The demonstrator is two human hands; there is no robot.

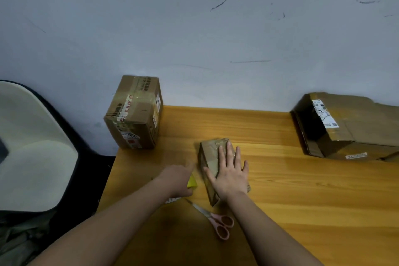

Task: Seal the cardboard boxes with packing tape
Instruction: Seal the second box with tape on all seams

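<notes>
**Here, a small box is pressed flat at the middle of the counter**

Here a small cardboard box (212, 164), wrapped in shiny clear tape, is seen lying at the middle of the wooden counter (302, 190). It is covered by the right hand (230, 171), whose fingers are spread wide and straight, with the palm laid flat on the box's top and nothing gripped.

Just left of the box, the left hand (180, 179) is held low over the counter with its index finger stretched toward the box's left side. A yellow object (192, 183) is partly hidden under this hand; whether it is gripped cannot be told, nor can the object be identified.

Pink-handled scissors (218, 222) are laid on the counter near the person, between the two forearms, blades pointed toward the far left.

A taller taped box (133, 114) with labels is stood at the far left corner of the counter, against the wall. A larger opened box (345, 125) is laid on its side at the far right. A pale chair (32, 147) is seen left of the counter.
</notes>
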